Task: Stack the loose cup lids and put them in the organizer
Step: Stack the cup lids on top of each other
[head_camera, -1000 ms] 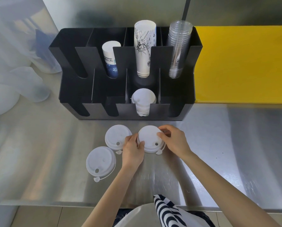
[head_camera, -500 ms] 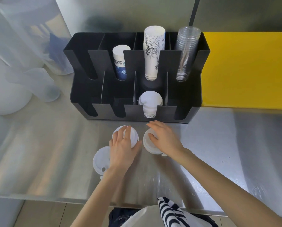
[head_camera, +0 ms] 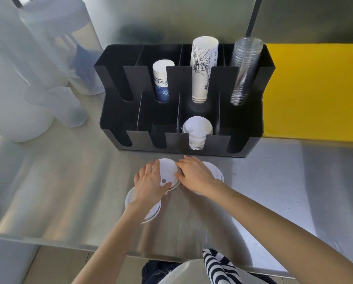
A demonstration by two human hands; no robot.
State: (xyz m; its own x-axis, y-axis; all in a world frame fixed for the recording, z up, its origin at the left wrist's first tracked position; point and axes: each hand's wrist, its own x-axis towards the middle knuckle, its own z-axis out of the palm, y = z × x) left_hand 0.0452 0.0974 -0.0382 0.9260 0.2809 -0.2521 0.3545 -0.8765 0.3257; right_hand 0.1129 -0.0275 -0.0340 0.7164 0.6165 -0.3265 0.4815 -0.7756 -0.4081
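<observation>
While both hands [head_camera: 151, 182] cover lids [head_camera: 168, 174], the organizer [head_camera: 241, 124] stands beyond.

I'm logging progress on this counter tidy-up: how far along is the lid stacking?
Done: one lid stack already sits in the black organizer's front row. In hand: the left hand and right hand both touch the middle lid on the counter. Left: a lid under the left wrist and another under the right hand lie separate; nothing loose is visibly stacked or stowed yet.
</observation>
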